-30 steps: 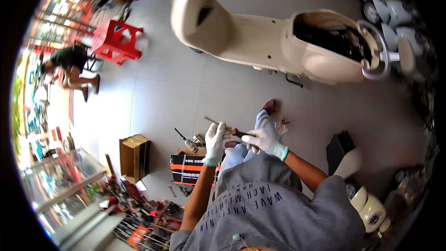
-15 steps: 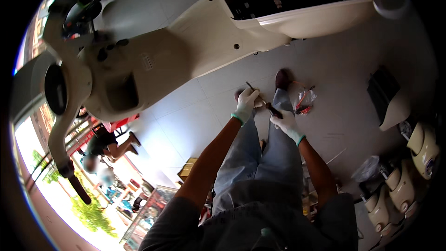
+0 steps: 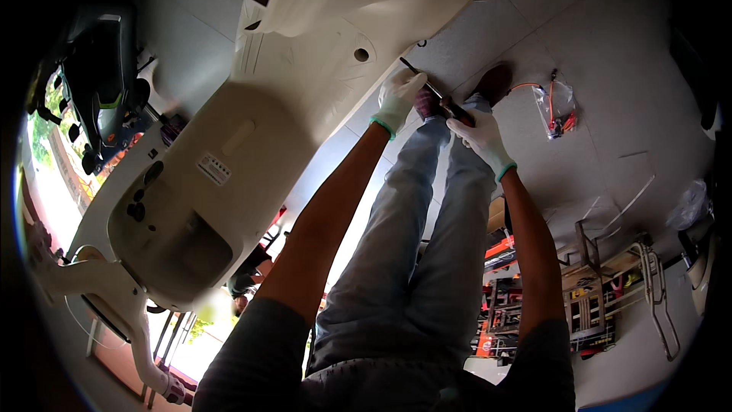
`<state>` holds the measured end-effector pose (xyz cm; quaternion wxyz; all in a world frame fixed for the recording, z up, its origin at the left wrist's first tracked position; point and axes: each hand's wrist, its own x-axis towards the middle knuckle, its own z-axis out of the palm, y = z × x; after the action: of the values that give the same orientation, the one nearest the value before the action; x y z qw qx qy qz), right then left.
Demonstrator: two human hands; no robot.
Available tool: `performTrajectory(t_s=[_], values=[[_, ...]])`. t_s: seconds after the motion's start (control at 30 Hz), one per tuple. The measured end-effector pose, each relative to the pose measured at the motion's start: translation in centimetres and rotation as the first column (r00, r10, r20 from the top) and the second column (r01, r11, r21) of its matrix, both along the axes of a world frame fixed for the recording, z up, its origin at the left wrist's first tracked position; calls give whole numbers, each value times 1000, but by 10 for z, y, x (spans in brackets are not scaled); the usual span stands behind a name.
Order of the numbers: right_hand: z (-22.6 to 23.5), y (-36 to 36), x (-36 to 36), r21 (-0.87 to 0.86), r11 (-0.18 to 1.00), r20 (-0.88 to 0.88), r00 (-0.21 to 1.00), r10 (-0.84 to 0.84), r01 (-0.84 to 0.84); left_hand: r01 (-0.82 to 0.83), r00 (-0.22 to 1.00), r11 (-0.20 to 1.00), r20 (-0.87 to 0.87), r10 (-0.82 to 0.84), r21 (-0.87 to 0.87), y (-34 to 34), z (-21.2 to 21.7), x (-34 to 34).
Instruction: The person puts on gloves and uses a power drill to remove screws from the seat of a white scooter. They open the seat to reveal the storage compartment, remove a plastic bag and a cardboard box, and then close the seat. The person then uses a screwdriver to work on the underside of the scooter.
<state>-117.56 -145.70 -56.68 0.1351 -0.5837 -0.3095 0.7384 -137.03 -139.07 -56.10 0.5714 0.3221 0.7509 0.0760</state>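
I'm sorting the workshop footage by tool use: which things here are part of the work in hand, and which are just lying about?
In hand:
- screwdriver-like tool, held by both gloved hands: left hand, right hand
- cream scooter body, right beside the tool tip

Lying about:
- clear bag of orange wires on the floor
- tool rack at lower right

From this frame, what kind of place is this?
Probably a scooter repair shop. A cream-coloured scooter body stands stripped on a grey tiled floor, the white-gloved left hand and right hand hold a slim dark hand tool, and tool racks with orange trays line one side.
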Motion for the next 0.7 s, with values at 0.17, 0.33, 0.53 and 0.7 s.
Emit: performTrajectory(t_s=[0.17, 0.33, 0.53, 0.7], values=[[3, 2, -3, 36, 997, 90, 993, 70, -74, -73, 994, 996, 81, 77, -42, -8, -13, -12], [0, 3, -1, 128, 978, 179, 973, 143, -167, -129, 980, 989, 146, 138, -75, -7, -4, -10], [5, 5, -2, 133, 981, 217, 970, 111, -142, -173, 967, 977, 165, 193, -124, 6, 11, -1], [8, 10, -4, 187, 964, 312, 942, 126, -191, -276, 927, 947, 217, 307, -162, 3, 4, -2]])
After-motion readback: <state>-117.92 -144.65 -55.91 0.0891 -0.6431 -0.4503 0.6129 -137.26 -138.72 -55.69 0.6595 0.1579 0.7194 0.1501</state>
